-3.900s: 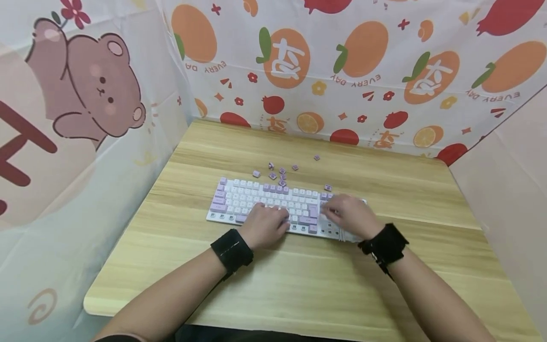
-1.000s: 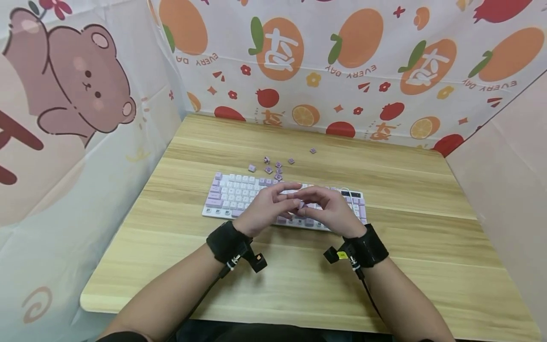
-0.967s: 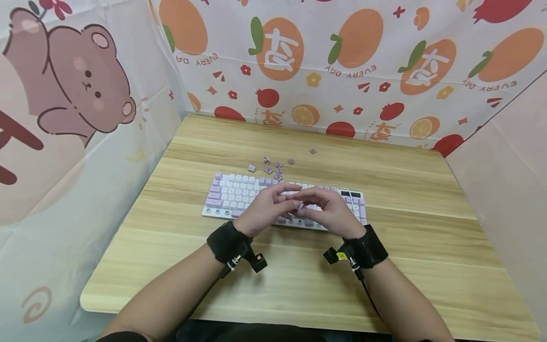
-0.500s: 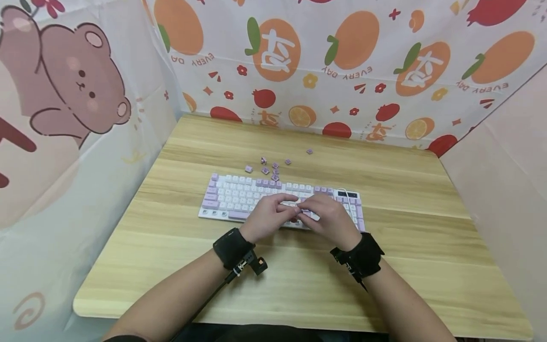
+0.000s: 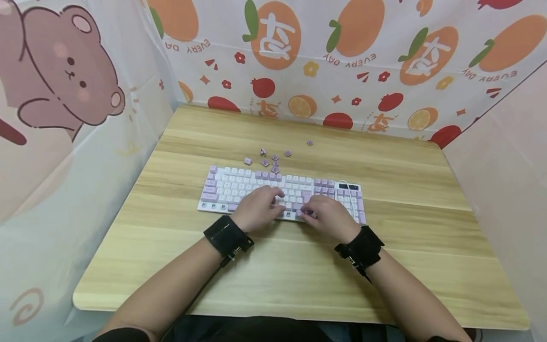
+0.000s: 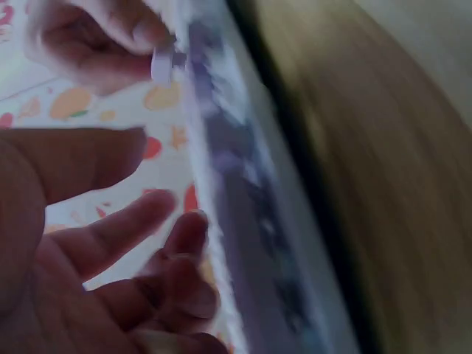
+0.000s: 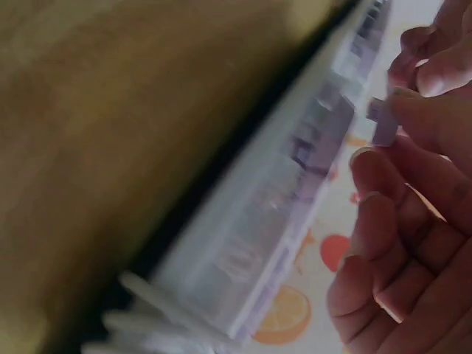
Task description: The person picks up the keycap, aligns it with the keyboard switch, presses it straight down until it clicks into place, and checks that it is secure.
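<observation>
A white and lilac keyboard lies on the wooden table, with bare switches showing along its front row. My right hand is over the front row, right of the middle. Its thumb and index finger pinch a lilac keycap, held stem down; in the left wrist view the same keycap is close over the keyboard's keys. My left hand is over the middle of the keyboard, thumb and fingers loosely bent and apart, with nothing between them.
Several loose lilac keycaps are scattered behind the keyboard, one farther back. A white cable lies over the keyboard's right part. Patterned cloth hangs behind the table.
Both hands had met above the keyboard around the keycap; now they are apart, the right lowered to the front row with it. A keycap formerly behind the keyboard's right part is gone.
</observation>
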The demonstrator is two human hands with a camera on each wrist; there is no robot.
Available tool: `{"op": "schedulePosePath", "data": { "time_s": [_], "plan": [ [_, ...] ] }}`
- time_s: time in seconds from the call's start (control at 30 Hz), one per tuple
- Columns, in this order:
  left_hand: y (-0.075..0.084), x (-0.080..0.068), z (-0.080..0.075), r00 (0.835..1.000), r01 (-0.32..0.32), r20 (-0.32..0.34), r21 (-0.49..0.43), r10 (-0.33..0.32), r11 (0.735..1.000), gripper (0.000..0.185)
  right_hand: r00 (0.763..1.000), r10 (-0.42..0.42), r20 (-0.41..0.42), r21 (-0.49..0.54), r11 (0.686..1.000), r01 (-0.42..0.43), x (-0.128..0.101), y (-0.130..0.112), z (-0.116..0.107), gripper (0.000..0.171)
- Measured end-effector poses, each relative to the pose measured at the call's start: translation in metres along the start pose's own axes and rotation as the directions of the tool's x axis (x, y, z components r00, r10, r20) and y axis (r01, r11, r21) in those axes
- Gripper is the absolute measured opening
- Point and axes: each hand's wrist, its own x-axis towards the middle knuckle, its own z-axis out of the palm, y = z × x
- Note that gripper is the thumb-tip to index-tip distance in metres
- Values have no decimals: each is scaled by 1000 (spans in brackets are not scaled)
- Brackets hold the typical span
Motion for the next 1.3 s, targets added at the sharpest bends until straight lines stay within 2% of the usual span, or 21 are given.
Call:
{"op": "schedulePosePath", "data": {
  "time_s": [0.07,0.13,0.47,0.8,1.07,1.3],
  "plan": [
    [-5,2,0,1000,7,26,49,-9,999,34,999,14,45,-15,1000,-14,1,0,3,10],
    [-10,4,2,999,12,45,55,-14,998,35,998,10,57,-24,1000,-9,2,-1,6,10],
    [-17,12,4,996,18,90,38,-22,999,36,1000,-17,-5,-80,997,17,2,-4,11,9],
    [-19,15,8,997,6,81,45,-10,999,34,992,-121,-21,-163,980,116,1,-1,20,4],
    [-20,20,7,990,32,136,36,-37,999,38,992,-119,-35,-166,980,111,-4,5,21,10],
    [-22,25,2,983,49,174,30,-54,998,37,987,-155,-45,-180,973,145,2,2,21,5]
  ]
}}
